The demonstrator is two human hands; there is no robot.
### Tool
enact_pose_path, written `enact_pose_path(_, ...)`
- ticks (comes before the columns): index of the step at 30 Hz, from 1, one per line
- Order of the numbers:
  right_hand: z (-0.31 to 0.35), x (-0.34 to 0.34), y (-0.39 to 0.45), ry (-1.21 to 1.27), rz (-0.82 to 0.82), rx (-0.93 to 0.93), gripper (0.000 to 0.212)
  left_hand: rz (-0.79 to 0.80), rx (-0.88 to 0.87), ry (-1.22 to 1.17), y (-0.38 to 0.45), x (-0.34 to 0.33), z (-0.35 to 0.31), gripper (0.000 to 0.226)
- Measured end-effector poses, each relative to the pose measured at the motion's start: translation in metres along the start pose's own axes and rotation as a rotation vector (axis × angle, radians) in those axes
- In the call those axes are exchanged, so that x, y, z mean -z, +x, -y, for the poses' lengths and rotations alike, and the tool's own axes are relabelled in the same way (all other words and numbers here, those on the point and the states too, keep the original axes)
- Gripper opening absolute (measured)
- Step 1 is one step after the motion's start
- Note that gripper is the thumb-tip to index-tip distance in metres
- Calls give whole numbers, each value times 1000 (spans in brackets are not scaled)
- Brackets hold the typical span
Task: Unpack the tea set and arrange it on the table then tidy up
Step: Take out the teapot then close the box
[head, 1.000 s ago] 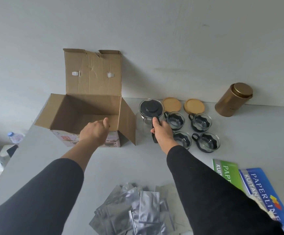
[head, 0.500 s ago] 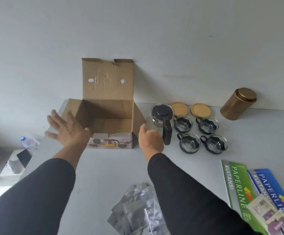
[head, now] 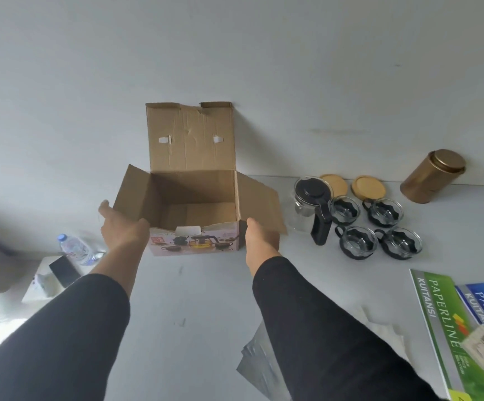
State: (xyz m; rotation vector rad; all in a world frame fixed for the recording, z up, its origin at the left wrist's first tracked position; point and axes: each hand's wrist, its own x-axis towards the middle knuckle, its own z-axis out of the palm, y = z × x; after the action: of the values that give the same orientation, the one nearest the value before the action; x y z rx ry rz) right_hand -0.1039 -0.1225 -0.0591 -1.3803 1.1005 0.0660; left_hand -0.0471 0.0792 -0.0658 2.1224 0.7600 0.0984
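The open cardboard box stands on the white table, empty inside, with its lid flap upright against the wall. My left hand is pressed against its left wall under the side flap. My right hand is against the right wall under the other flap. To the right of the box stands a glass teapot with a black lid and handle. Several glass cups in black holders sit beside it, and two round wooden coasters lie behind them.
A gold tin stands by the wall at the far right. Green and blue receipt books lie at the near right, and silver foil pouches lie under my right arm. A water bottle sits below the table's left edge.
My right hand left the teapot's handle and moved left to the box's right wall. My left hand swung out from the box, then came back against its left wall.
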Motion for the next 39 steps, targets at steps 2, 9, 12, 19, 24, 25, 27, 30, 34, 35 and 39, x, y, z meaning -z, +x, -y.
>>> enact_pose_path(2, 3, -8, -6, 80, -49, 74, 9, -5, -107, 36, 2, 3, -1, 66)
enact_pose_path(9, 11, -35, -21, 62, -97, 578, 40, 19, -528, 137, 14, 5, -4, 37)
enact_pose_path(12, 11, -42, -16, -32, -30, 614, 50, 104, -616, 214, 22, 3, -7, 54)
enact_pose_path(19, 49, -60, 16, -429, -59, 579, 32, 208, -512, 261, 62, -15, -31, 31)
enact_pose_path(24, 92, -70, 35, -414, 76, 438, 59, 310, -293, 58, 92, -30, -56, 64)
enact_pose_path(25, 98, -72, 37, -384, 106, 405, 62, 318, -276, 25, 95, -31, -62, 67)
enact_pose_path(27, 108, -75, 43, -316, 156, 374, 65, 338, -226, -62, 99, -32, -75, 71)
enact_pose_path(30, 120, -79, 48, -188, 192, 333, 63, 369, -147, -206, 104, -27, -92, 63)
enact_pose_path(34, 127, -76, 45, 4, 226, 303, 60, 363, -69, -409, 100, -13, -99, 70)
enact_pose_path(35, 127, -73, 43, 42, 244, 317, 63, 358, -72, -444, 95, -9, -100, 70)
enact_pose_path(39, 126, -52, 27, 74, 284, 366, 70, 333, -74, -553, 73, 9, -98, 72)
